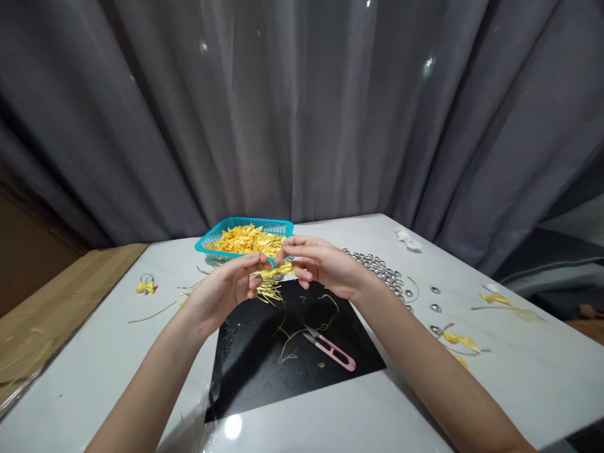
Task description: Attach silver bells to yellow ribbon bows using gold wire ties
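Note:
Both hands meet above the black square (255, 365) of the table. My left hand (225, 288) and my right hand (321, 264) pinch a small yellow ribbon bow (277, 272) between their fingertips. Thin gold wire ends (270, 292) hang from the bow. Just behind the hands stands a teal basket (232, 224) heaped with yellow ribbon pieces (245, 240). Pink thread snips (330, 347) lie on the black square below my right hand.
A pile of silver beads (382, 272) lies right of my right wrist, with loose ones (435, 308) beyond. Yellow ribbon scraps (460, 341) sit at the right, a finished bow (145, 287) at the left. Cardboard (51, 302) borders the table's left; grey curtains (302, 107) hang behind.

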A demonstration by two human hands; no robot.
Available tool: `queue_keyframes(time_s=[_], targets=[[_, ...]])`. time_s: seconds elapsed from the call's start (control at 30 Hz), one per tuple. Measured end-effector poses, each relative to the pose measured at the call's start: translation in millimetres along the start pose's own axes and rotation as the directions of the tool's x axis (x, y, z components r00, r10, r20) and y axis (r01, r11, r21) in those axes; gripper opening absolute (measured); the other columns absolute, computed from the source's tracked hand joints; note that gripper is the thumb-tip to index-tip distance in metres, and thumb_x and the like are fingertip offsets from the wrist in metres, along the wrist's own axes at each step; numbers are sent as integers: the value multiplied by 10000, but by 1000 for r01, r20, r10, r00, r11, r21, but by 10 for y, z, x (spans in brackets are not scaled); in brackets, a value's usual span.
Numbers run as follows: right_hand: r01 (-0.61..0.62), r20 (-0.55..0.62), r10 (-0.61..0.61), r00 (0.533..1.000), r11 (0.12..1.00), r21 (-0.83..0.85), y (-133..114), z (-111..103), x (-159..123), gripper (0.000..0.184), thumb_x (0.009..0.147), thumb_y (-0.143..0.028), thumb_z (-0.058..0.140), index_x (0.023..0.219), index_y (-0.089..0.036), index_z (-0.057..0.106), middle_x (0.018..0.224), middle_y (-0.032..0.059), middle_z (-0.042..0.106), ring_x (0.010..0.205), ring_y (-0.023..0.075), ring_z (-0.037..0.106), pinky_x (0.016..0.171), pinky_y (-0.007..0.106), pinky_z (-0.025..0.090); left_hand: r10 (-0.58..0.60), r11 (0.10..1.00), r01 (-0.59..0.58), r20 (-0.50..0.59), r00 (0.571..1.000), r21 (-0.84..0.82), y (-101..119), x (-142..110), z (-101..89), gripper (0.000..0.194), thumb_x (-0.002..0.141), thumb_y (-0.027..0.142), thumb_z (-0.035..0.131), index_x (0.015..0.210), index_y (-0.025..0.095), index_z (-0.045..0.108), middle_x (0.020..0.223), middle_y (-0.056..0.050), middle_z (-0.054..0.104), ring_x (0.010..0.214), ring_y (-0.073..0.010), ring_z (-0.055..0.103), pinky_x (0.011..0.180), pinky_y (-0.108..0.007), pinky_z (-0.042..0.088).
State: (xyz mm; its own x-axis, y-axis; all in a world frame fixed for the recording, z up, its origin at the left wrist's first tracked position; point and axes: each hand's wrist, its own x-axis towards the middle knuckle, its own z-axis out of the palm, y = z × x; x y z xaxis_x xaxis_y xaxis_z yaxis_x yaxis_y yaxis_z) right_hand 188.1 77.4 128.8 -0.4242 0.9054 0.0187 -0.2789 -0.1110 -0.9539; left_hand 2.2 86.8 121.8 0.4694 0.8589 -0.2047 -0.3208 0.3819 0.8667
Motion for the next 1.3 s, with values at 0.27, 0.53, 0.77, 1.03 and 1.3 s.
queue_keyframes(time_s=[0.27, 0.53, 0.77, 1.03, 1.3], targets=[[-194, 159, 160, 974, 955, 226, -5, -40, 25, 148, 873, -186, 476, 830, -120, 602, 711, -6, 577, 387, 24, 378, 376, 153, 419, -6, 1000, 6, 39, 999, 2, 4, -54, 71, 155, 836, 152, 534, 751, 114, 658, 760, -1, 554, 489, -43, 463, 435, -164, 422], [-163, 139, 138, 981, 967, 194, -42, -74, -5, 119, 845, -181, 520, 817, -115, 615, 740, 3, 587, 406, 16, 359, 366, 140, 360, 7, 1000, -7, 85, 996, 0, 25, -79, 49, 145, 823, 173, 543, 741, 134, 657, 738, 2, 555, 492, -57, 470, 455, -179, 438], [-162, 148, 138, 979, 973, 163, -58, -64, -41, 53, 799, -164, 583, 787, -122, 613, 775, -2, 579, 433, 14, 367, 377, 140, 354, 23, 999, -27, 111, 994, 35, 40, -100, 44, 139, 799, 190, 575, 764, 140, 700, 773, -18, 600, 521, -65, 472, 474, -176, 438], [-194, 176, 147, 973, 938, 287, -94, -94, -37, 123, 815, -119, 478, 764, -111, 590, 768, 20, 573, 443, 37, 371, 395, 157, 359, 5, 993, -15, 82, 997, 117, 24, -90, 52, 263, 817, 269, 569, 1028, 169, 692, 1104, -80, 608, 738, -112, 545, 553, -184, 447], [-163, 130, 125, 984, 924, 346, -96, -88, -17, 164, 855, -139, 439, 775, -114, 580, 750, 18, 561, 436, 37, 343, 400, 153, 361, 27, 934, -26, 1, 1000, 357, -16, -141, 126, 382, 636, 224, 785, 993, 208, 649, 992, -41, 630, 807, -148, 613, 662, -234, 451]])
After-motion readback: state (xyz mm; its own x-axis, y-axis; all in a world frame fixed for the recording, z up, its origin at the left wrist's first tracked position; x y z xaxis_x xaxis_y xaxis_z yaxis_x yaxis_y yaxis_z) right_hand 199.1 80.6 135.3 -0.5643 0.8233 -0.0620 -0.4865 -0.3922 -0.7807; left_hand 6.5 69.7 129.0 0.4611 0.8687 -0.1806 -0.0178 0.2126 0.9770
